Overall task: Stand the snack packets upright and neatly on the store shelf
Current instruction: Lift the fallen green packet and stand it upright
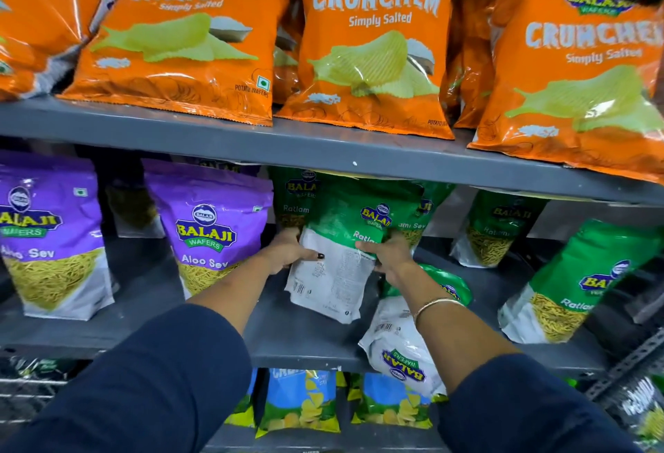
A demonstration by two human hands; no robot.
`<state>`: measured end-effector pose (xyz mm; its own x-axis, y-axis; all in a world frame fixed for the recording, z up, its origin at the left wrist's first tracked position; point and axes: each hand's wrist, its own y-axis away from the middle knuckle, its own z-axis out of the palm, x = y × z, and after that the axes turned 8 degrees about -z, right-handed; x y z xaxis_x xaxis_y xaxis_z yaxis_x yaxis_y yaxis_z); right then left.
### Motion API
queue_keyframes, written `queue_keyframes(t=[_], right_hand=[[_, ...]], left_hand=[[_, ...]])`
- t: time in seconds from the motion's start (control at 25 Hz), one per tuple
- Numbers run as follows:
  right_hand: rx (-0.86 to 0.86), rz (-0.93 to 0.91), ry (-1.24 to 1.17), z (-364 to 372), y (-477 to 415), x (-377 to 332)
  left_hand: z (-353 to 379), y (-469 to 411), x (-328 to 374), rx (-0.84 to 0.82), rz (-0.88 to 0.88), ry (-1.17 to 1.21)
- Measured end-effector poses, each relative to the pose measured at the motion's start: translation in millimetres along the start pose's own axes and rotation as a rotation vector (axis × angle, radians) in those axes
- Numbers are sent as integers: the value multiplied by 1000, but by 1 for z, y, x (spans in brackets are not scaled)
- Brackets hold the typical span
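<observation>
Your sleeved forearms reach to frame centre; left hand [287,251] and right hand [390,255] have fingers clamped on a green Ratlami Sev packet [345,247], steadying it upright on the middle shelf [305,341].

A thin gold-coloured bangle [436,305] circles the wrist at right of centre. Dark navy fabric sleeves [172,380] fill the lower part of the frame, one at lower left and the other at lower right. At the lower right edge, a grey perforated metal strut [632,362] runs diagonally, its row of small holes visible. At the lower left edge, a blurred wire-mesh rack [28,391] shows pale horizontal bars against dark shadow.
</observation>
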<state>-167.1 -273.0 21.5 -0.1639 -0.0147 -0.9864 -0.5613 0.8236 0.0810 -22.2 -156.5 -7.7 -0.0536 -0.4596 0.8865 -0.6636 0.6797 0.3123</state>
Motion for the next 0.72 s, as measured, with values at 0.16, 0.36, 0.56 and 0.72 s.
queue_keyframes(t=[0.16,0.36,0.56,0.72], right_hand=[[-16,-187,69,5,4,2],[-79,-233,137,8,5,21],[-129,49,318,6,0,25],[-147,88,263,8,-8,35]], left_hand=[[5,-6,-15,194,82,-110],[17,-5,-44,202,85,-29],[2,-3,-35,-90,-76,-118],[-1,-4,-34,-68,-162,-176]])
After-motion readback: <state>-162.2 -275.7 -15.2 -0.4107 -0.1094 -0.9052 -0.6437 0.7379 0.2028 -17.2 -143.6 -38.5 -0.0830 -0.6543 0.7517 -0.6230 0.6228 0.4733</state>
